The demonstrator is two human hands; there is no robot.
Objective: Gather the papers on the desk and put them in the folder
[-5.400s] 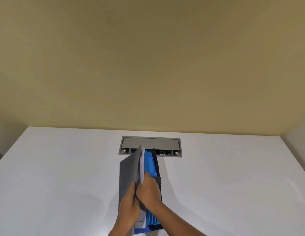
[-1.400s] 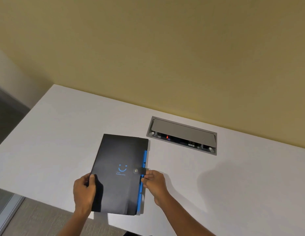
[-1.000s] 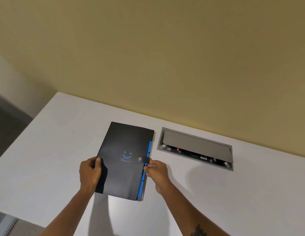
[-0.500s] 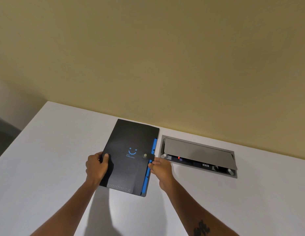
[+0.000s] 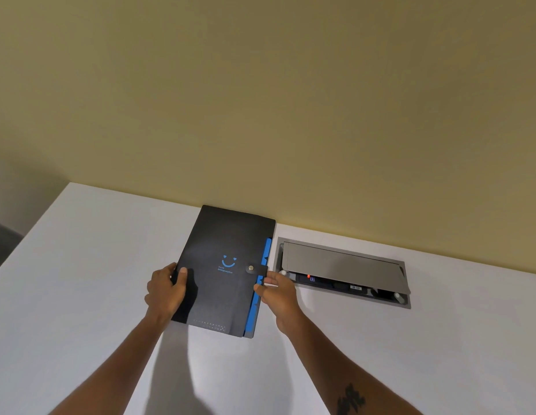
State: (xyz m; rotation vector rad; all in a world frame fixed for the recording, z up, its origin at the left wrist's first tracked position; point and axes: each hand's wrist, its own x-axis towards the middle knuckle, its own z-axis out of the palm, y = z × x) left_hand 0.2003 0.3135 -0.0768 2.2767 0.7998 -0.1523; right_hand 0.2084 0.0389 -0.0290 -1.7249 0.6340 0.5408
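Two bare forearms, no sleeves, no watch, no bracelet and no ring to see on either. Left hand (image 5: 166,292) with short plain nails, thumb nail pale and without polish; right hand (image 5: 278,292) also bare, without a glove. On the right forearm, near the lower edge of the view, a dark tattoo (image 5: 350,398) with an irregular branching shape, too blurred to read its design, partly cut off by the frame.
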